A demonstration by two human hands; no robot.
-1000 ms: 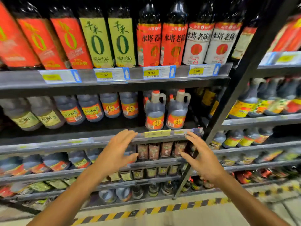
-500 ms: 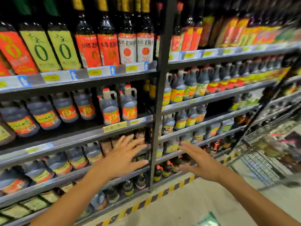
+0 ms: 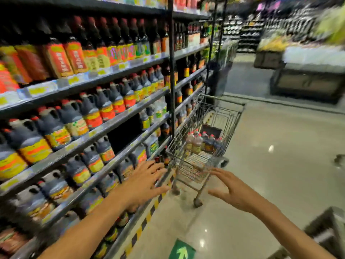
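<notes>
Both hands are spread open, gripping nothing — left hand [image 3: 143,186] and right hand [image 3: 231,191] just short of the cart [image 3: 230,126], it seems, though blur hides any touch. The cart stands beside the shelf [image 3: 104,126], bottles [image 3: 197,143] inside.

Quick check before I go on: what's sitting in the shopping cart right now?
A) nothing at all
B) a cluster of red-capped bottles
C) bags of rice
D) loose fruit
B: several red-capped bottles stand together inside the wire shopping cart, while the left hand and right hand are open and hold nothing.
</notes>
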